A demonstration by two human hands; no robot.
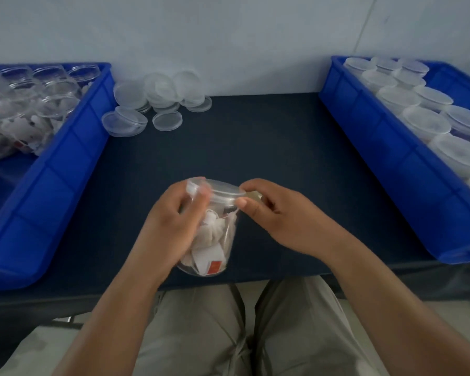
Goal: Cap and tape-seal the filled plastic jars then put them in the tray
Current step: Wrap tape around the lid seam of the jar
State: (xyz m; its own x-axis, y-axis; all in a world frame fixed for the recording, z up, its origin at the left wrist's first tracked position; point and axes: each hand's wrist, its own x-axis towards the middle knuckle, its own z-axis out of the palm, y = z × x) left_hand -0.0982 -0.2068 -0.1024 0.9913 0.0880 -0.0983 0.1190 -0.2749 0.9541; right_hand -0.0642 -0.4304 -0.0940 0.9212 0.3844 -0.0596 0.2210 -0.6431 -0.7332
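A clear plastic jar filled with white tea bags and a red tag is held over the near edge of the dark table. My left hand wraps around its left side. A translucent lid sits on the jar. My right hand pinches the lid's right rim between thumb and fingers, with a small piece of clear tape at the fingertips. The blue tray on the right holds several capped jars. The blue tray on the left holds several uncapped filled jars.
Several loose translucent lids lie piled at the back of the table beside the left tray. The dark table surface stretches between the two trays. A pale wall stands behind. My knees in beige trousers show below the table edge.
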